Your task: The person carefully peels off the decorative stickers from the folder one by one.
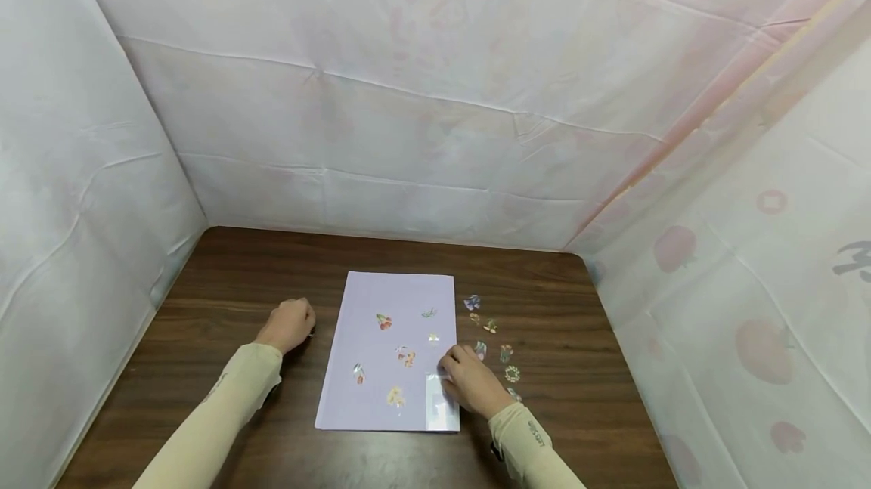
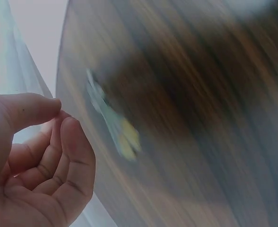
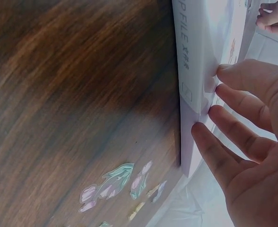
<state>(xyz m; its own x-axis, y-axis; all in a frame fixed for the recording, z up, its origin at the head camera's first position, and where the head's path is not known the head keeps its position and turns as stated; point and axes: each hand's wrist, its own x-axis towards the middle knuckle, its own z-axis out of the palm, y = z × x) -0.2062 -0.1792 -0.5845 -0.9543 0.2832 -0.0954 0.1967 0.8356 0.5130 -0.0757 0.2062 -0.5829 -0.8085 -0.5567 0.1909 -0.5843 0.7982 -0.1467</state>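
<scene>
A pale purple file folder lies on the table, with several flower stickers such as a red one spread over its cover. My right hand is at the folder's right edge; in the right wrist view its fingertips touch the cover beside the lettered spine. Left of the folder, my left hand hovers low with loosely curled fingers. Its thumb and fingertips come together in the left wrist view, with nothing visible between them. A blurred yellow and green flower sticker appears beside that hand.
Several more stickers lie on the dark wooden table right of the folder, among them a round wreath and a purple flower. A pink tulip sticker shows close to the spine. Pale hanging sheets enclose the table's back and sides.
</scene>
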